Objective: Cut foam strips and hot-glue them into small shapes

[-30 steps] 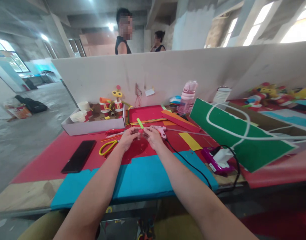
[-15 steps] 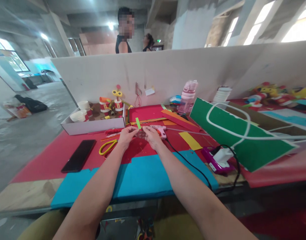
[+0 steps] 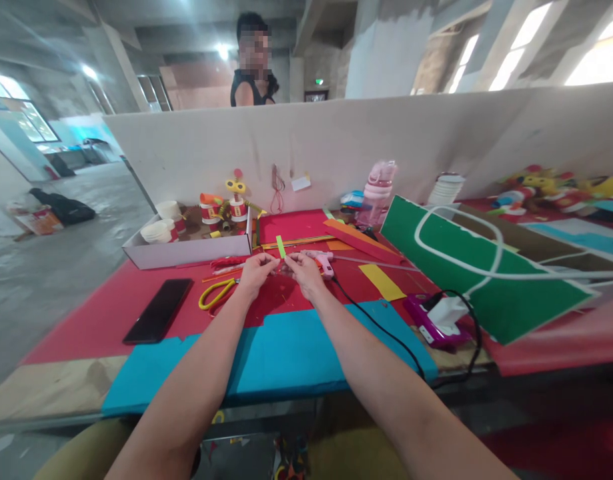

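- The right hand (image 3: pixel 306 272) pinches the lower end of a narrow lime-green strip (image 3: pixel 281 247); the left hand (image 3: pixel 259 272) has its fingertips drawn in just beside, their grip unclear.
- The strip looks cut to shape, its upper part joined to nothing; whether its lower end is fastened is hidden, so what is left cannot be told.
- Its long axis runs away from the person, the free end beyond the fingertips and leaning slightly left.
- Just beside the right hand lies a pink glue gun (image 3: pixel 325 261); left of the left hand, yellow-handled scissors (image 3: pixel 217 293) rest on the red-covered bench (image 3: pixel 106 313).
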A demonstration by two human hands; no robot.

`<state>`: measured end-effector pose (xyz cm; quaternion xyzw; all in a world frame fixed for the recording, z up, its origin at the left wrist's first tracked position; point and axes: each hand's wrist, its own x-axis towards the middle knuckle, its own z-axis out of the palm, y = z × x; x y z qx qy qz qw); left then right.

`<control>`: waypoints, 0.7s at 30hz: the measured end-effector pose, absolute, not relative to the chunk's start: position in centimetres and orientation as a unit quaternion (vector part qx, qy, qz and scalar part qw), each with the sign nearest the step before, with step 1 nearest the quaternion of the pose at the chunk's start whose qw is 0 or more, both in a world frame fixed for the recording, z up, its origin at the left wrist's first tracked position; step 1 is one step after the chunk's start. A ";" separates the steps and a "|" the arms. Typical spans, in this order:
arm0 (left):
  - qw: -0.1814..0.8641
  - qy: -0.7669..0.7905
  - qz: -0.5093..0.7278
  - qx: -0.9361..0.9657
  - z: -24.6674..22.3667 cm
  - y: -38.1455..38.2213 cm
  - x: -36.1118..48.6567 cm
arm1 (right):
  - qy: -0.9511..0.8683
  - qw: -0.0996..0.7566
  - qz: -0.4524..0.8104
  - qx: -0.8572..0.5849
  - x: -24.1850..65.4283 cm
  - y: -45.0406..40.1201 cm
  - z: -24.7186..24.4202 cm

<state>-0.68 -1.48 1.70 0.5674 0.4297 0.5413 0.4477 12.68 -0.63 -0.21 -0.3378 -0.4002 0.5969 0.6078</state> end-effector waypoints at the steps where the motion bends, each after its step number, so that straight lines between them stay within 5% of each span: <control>1: 0.450 0.429 0.540 0.568 1.7 -1.5 -0.7 | -0.398 0.607 0.599 -0.336 12.6 -0.6 -0.2; 21: 0.430 0.434 0.543 0.576 1.8 -1.5 -0.8 | -0.443 0.605 0.565 -0.345 12.5 -1.1 0.1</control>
